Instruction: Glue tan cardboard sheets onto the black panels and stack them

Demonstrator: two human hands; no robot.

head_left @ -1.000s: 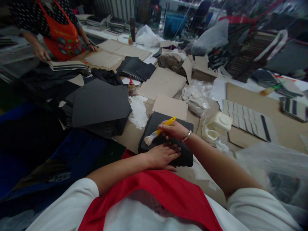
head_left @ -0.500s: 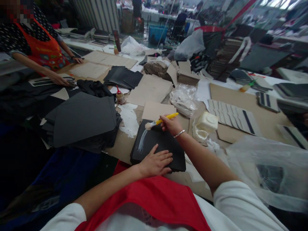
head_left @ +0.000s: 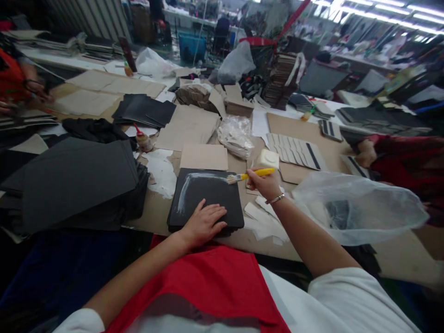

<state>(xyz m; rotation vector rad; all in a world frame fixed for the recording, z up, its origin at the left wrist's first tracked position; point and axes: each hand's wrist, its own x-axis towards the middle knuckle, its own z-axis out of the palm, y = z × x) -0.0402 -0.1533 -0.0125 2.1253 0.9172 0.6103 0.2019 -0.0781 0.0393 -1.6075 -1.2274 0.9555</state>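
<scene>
My right hand (head_left: 262,183) grips a paintbrush (head_left: 261,172) with a yellow handle. Its pale bristles rest at the upper right edge of a black sheet (head_left: 227,196), the top one of a small stack before me. White streaks of wet glue or paste curve along the sheet's left side and far edge. Flat on the near part of that sheet lies my left hand (head_left: 204,219), fingers spread, holding nothing. Just beyond the stack is a beige board (head_left: 203,157). A whitish plastic container (head_left: 268,159) stands behind my right hand.
Left of me is a large pile of dark sheets (head_left: 79,182). A red-tipped bottle (head_left: 144,140) stands behind it. A clear plastic bag (head_left: 374,208) lies at the right. Co-workers' hands show at the far left and at the right (head_left: 366,153).
The brush has swept rightward along the sheet's far edge, lengthening the white streak into a corner shape. My left hand stays on the sheet. The camera view has turned right.
</scene>
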